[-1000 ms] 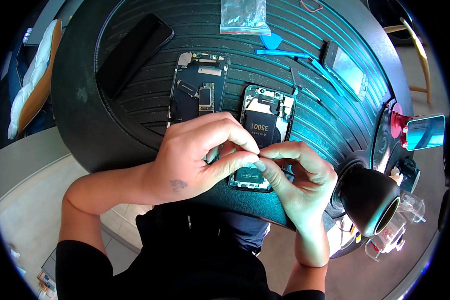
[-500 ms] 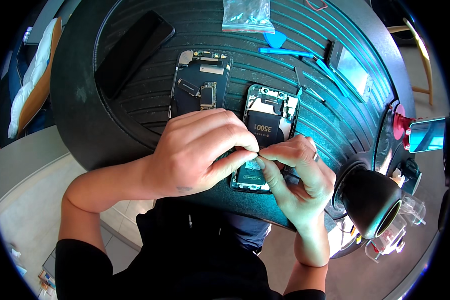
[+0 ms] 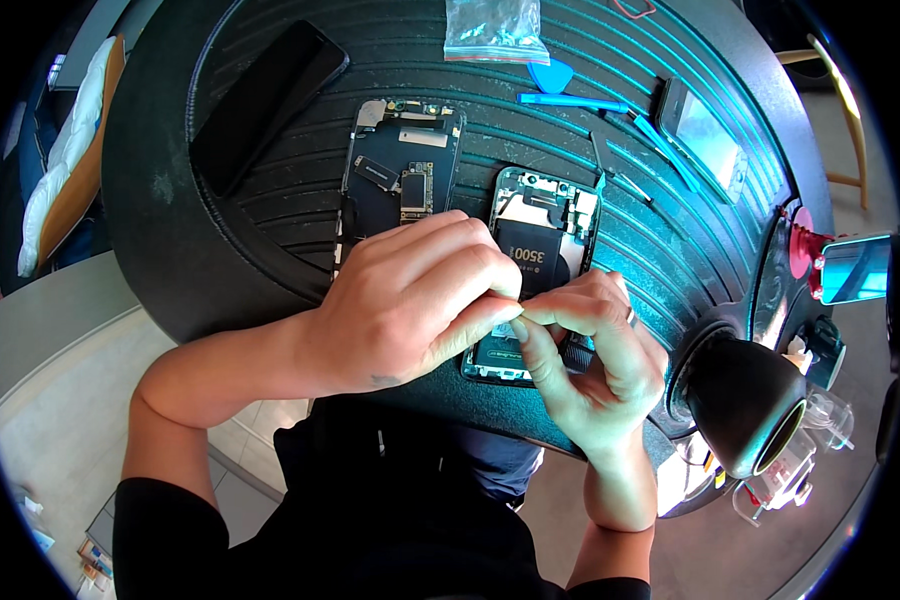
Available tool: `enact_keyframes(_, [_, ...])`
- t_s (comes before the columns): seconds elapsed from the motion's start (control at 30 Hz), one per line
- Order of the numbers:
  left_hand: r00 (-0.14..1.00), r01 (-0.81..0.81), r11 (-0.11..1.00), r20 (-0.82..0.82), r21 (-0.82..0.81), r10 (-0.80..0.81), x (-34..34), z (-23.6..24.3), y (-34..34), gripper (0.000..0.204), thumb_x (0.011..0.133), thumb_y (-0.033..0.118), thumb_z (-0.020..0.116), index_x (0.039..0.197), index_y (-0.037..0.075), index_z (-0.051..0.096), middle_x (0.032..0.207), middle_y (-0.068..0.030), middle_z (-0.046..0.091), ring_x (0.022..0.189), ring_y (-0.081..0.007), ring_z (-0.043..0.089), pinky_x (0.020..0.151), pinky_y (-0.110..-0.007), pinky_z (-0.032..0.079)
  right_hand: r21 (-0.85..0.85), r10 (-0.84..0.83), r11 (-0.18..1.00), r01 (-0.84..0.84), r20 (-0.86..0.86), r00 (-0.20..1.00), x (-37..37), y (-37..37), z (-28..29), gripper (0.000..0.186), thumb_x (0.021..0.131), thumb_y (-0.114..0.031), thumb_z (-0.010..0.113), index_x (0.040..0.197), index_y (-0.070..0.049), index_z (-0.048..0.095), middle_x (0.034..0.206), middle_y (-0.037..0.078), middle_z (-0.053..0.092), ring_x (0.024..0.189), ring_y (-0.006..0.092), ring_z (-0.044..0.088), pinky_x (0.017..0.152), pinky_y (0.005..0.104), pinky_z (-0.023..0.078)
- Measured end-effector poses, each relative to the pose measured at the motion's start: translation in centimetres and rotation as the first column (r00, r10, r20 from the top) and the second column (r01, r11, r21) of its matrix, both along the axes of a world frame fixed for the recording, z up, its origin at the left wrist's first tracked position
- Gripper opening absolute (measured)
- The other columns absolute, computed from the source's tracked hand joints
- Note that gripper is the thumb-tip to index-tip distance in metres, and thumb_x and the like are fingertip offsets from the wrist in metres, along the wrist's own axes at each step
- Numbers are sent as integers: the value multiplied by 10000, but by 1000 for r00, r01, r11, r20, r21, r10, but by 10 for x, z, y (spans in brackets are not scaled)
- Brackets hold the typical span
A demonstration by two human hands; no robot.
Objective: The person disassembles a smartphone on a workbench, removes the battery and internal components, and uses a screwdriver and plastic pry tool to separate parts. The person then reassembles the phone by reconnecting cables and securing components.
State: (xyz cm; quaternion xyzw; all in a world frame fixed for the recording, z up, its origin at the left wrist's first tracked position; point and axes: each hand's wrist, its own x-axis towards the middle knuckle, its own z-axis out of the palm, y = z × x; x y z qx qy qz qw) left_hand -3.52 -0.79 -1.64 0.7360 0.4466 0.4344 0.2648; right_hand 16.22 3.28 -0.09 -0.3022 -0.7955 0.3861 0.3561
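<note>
Fingertips brought together above an opened phone

The scene is filled mostly by a round black table point(image 3: 150, 190) with a ridged top. At its right side a dark, wide-mouthed pot point(image 3: 735, 400) is seen tilted toward the lower right.

Over the near edge the left hand point(image 3: 400, 310) and the right hand point(image 3: 605, 345) are held with fingertips almost meeting. The left thumb and index finger are closed at the tips; the right thumb and index finger are curled toward each other with little space between. Whether anything tiny is pinched by either cannot be told.

The opened phone point(image 3: 530, 250), its dark battery exposed, is laid directly beneath the fingertips, its lower half partly covered by them. To its left a dark phone panel point(image 3: 385, 150), bearing a small circuit board point(image 3: 417, 190), is overlapped at its lower end by the left hand.

A black phone point(image 3: 270, 105) is placed slantwise at the upper left, and a smaller phone point(image 3: 700, 140) at the upper right. A clear plastic bag point(image 3: 495, 30) is set at the far side, with a blue triangular pick point(image 3: 551, 77) beside it. Near the pick, two slim blue tools point(image 3: 573, 101) are laid at an angle.
</note>
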Motion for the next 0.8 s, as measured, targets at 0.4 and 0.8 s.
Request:
enact_keyframes(0.4, [1000, -3, 999, -6, 46, 3, 0, -3, 0, 217, 893, 120, 709, 780, -10, 577, 694, -90, 556, 571, -247, 522, 501, -338, 411, 0, -12, 1000, 12, -38, 999, -6, -3, -3, 241, 697, 71, 814, 870, -28, 678, 735, 39, 656, 605, 173, 569, 602, 294, 378])
enact_keyframes(0.8, [1000, -21, 1000, -8, 6, 22, -12, 4, 8, 158, 869, 86, 739, 831, 1, 612, 758, -95, 604, 617, -226, 550, 552, -309, 422, 22, -8, 1000, 9, -15, 1000, -5, 2, -6, 222, 720, 11, 833, 889, -23, 693, 748, 38, 670, 625, 175, 593, 621, 301, 378])
